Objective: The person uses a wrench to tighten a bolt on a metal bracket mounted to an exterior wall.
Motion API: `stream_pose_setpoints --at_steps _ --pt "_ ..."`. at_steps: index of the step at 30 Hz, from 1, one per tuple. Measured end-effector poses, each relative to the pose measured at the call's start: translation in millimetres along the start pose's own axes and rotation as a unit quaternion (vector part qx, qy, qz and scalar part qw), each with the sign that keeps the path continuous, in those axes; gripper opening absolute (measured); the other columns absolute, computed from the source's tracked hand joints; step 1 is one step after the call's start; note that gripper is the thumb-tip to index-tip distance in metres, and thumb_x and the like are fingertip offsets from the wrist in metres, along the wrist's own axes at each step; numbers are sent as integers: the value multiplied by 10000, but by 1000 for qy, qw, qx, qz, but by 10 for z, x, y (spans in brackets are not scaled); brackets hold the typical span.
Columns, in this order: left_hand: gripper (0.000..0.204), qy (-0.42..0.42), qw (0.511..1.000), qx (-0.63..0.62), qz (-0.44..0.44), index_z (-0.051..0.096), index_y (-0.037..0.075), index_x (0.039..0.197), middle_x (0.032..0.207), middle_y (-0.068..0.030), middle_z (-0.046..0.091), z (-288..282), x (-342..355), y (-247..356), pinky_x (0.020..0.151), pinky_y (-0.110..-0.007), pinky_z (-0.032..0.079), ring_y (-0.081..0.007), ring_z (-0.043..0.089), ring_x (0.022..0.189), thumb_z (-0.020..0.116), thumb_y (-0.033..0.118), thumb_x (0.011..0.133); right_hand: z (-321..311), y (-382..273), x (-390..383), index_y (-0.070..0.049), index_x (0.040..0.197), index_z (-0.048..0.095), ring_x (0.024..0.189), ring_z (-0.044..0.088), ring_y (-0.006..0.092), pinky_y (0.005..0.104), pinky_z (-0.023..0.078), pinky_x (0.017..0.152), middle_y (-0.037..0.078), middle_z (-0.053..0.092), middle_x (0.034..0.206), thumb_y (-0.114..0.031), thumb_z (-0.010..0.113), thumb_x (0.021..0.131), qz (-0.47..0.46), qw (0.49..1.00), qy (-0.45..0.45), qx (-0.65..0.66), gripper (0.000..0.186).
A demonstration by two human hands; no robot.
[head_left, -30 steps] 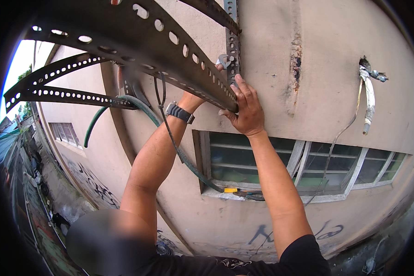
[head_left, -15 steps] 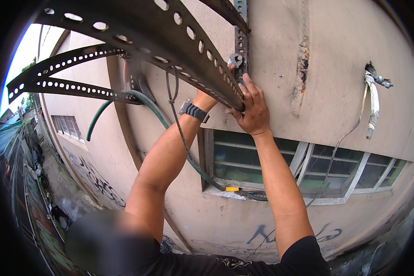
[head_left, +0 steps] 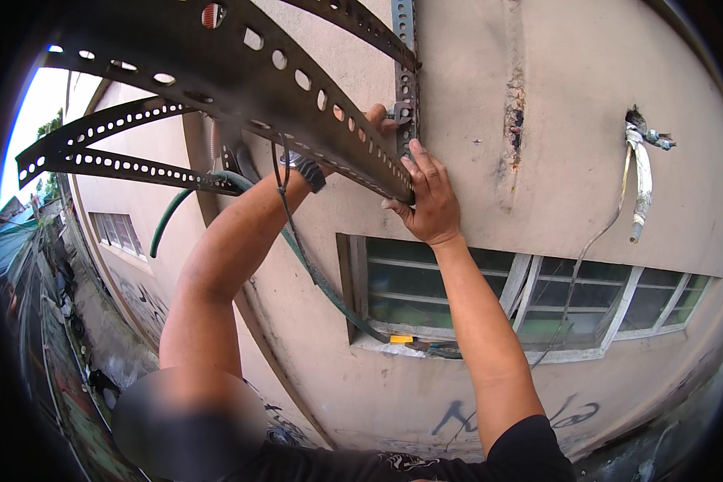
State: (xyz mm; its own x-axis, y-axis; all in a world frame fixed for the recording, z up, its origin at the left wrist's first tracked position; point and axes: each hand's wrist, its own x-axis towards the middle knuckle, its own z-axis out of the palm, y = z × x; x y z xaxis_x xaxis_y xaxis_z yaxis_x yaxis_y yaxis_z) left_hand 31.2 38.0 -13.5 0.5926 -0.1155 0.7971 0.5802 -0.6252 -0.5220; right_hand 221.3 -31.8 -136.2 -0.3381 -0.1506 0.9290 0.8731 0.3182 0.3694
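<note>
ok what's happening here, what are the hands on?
A person is working on a perforated steel angle bracket mounted high on an outside wall. The right hand grips the lower end of the slanted bar where it meets the vertical slotted rail. The left hand reaches behind the bar to the bolt joint, mostly hidden. A green hose hangs below.
</note>
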Motion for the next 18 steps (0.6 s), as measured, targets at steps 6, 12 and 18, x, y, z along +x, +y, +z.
stream_pose_setpoints --at_steps 6,12,18 --pt "253 8 989 -8 149 579 95 950 624 -123 659 -169 152 -368 695 -415 509 -331 685 613 615 335 1020 12 -62 -9 -34 1359 530 1290 543 386 476 502 1072 155 471 1527 -662 577 932 -3 1000 -7 4 760" --pt "280 90 979 -179 -25 628 87 953 614 -115 635 7 -124 -124 615 -404 486 -315 651 583 616 355 1035 -16 -27 11 -24 1336 547 1282 549 388 465 508 1057 161 466 1528 -678 548 939 -4 1000 -7 2 765" --pt "349 218 961 -164 -44 681 33 940 597 -66 553 339 -362 171 503 -339 412 -125 514 538 605 351 1064 0 -49 19 -27 1310 566 1289 548 378 461 507 1061 159 475 1520 -685 535 946 0 1000 5 8 753"
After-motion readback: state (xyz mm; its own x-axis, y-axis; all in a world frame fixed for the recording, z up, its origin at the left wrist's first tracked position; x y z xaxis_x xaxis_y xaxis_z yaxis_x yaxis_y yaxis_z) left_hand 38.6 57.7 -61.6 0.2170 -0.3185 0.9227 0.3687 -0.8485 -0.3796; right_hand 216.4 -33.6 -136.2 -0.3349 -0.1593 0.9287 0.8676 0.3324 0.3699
